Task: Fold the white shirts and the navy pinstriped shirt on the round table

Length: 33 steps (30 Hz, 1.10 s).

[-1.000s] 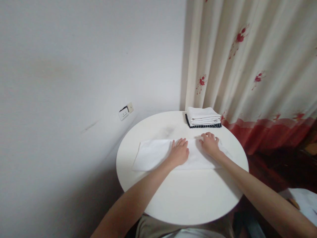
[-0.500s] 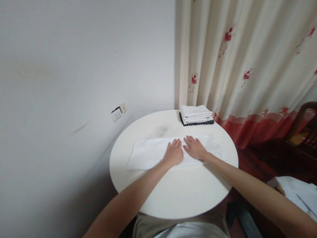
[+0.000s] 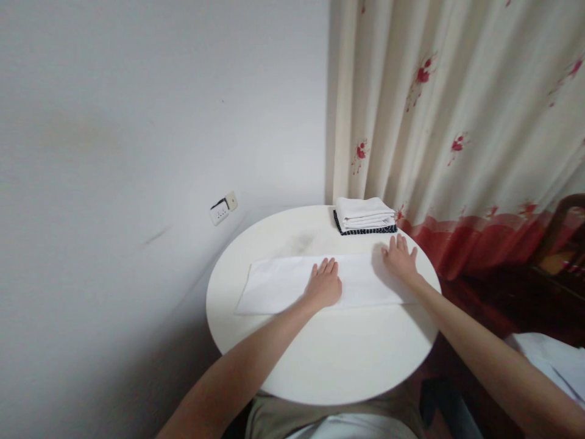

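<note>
White cloth (image 3: 283,283) flat under left hand (image 3: 324,285), right hand (image 3: 401,261).

Both bare forearms stretch forward, well apart. The bare left hand (image 3: 323,283) lies palm-down, fingers together. The bare right hand (image 3: 401,259) lies flat, fingers spread.

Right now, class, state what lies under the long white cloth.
The round table, its top there covered. The left hand and right hand rest flat on the cloth.

A folded stack (image 3: 365,214) sits at the tabletop's (image 3: 338,360) far edge, ahead of me. A curtain (image 3: 457,122) hangs behind it. A socket (image 3: 223,209) is on the wall (image 3: 137,122) to my left.
</note>
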Tool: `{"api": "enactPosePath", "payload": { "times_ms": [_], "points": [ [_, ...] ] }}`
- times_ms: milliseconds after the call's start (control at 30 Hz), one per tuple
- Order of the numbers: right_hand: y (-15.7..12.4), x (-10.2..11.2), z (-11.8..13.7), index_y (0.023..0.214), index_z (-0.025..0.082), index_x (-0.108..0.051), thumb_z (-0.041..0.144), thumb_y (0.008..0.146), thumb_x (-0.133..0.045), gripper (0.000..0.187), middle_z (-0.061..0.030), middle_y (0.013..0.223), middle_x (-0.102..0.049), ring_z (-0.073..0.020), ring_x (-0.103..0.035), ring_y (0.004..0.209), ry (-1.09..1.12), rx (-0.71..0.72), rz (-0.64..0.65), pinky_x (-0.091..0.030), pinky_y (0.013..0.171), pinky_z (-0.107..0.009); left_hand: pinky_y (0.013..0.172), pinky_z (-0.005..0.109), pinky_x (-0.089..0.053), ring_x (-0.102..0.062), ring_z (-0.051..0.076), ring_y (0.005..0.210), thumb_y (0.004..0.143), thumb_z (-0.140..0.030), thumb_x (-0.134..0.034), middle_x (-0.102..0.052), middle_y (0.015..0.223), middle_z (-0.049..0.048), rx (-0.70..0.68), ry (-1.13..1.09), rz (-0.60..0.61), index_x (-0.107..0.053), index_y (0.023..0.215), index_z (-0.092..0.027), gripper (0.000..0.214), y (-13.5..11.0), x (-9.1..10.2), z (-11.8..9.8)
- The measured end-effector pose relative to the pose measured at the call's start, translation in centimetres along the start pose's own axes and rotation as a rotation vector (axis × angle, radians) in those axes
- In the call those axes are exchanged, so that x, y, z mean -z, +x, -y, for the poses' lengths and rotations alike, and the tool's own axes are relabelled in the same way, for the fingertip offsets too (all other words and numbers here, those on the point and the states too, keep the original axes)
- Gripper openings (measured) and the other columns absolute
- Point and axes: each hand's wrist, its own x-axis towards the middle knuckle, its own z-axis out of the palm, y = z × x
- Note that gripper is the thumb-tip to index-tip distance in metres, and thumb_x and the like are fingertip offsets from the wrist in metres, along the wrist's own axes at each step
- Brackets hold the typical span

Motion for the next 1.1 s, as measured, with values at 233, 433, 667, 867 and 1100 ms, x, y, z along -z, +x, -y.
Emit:
{"api": "enactPosePath", "payload": {
  "times_ms": [233, 433, 667, 867, 1100],
  "points": [
    [-3.6, -1.8, 10.9, 0.155, 0.013, -0.033, 0.026, 0.101, -0.027, 0.056, -0.0149, 0.165, -0.023, -0.0279, -0.020, 0.153, 0.118, 0.353, 0.196, -0.024, 0.118, -0.054, 0.125, 0.050, -0.014, -0.013, 0.022, 0.155, 0.098, -0.030, -0.026, -0.019, 0.167, 0.0079, -0.031, -0.060, 0.041, -0.022, 0.159, -0.016, 0.062, 0.6, 0.1, 1.2],
    [-4.3, -2.7, 11.3, 0.154, 0.010, -0.034, 0.033, 0.102, -0.028, 0.058, -0.0158, 0.163, -0.028, -0.0264, -0.023, 0.151, 0.096, 0.421, 0.247, -0.020, 0.120, -0.050, 0.124, 0.049, -0.013, -0.011, 0.024, 0.155, 0.102, -0.053, -0.022, -0.014, 0.168, 0.0088, -0.056, -0.032, 0.086, -0.020, 0.160, -0.015, 0.070, 0.1, 1.1, 4.5],
    [-4.4, -2.6, 11.3, 0.156, 0.011, -0.031, 0.036, 0.102, -0.027, 0.060, -0.0144, 0.165, -0.025, -0.0263, -0.021, 0.152, 0.060, 0.396, 0.274, -0.017, 0.121, -0.051, 0.123, 0.049, -0.015, -0.017, 0.026, 0.154, 0.104, -0.049, -0.026, -0.022, 0.166, 0.0102, 0.234, 0.137, 0.023, -0.027, 0.158, -0.018, 0.062, -5.1, 2.6, 14.0],
    [-4.5, -2.6, 11.4, 0.155, 0.010, -0.032, 0.036, 0.101, -0.028, 0.060, -0.0152, 0.164, -0.026, -0.0275, -0.022, 0.151, 0.073, 0.397, 0.257, -0.017, 0.120, -0.052, 0.120, 0.055, -0.021, -0.018, 0.028, 0.154, 0.104, -0.041, -0.023, -0.018, 0.166, 0.0133, 0.473, 0.188, 0.084, -0.025, 0.158, -0.018, 0.059, -8.4, 4.5, 19.2],
    [-4.6, -2.8, 11.4, 0.155, 0.009, -0.033, 0.036, 0.101, -0.028, 0.061, -0.0154, 0.164, -0.027, -0.0281, -0.022, 0.151, 0.062, 0.396, 0.241, -0.018, 0.120, -0.053, 0.121, 0.051, -0.023, -0.020, 0.029, 0.153, 0.104, -0.038, -0.024, -0.027, 0.164, 0.0166, 0.267, 0.166, -0.064, -0.031, 0.154, -0.011, 0.058, -3.8, 4.8, 11.5]
  ]
}}
